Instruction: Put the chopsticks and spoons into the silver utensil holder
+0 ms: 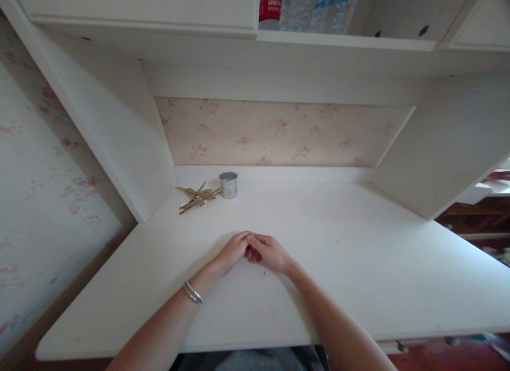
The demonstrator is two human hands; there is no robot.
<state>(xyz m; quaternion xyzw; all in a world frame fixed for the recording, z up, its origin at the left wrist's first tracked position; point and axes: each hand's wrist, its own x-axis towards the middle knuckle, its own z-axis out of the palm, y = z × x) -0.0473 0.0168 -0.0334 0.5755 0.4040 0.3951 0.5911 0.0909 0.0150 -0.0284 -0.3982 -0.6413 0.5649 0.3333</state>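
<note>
Both my hands rest on the white desk (358, 264), fingertips touching each other in the middle. My left hand (233, 250) lies palm down with fingers curled loosely and nothing in it; a silver bangle sits on its wrist. My right hand (271, 251) has its fingers curled under, holding nothing that I can see. At the back left of the desk stands a small perforated metal cup (228, 184). Beside it lies a loose pile of wooden chopsticks and metal spoons (196, 197). Both hands are well short of that pile.
A white hutch surrounds the desk, with side panels slanting in at left and right. Floral wallpaper covers the back panel (279, 132). Water bottles (306, 7) stand on the upper shelf. The floor and furniture show at the far right.
</note>
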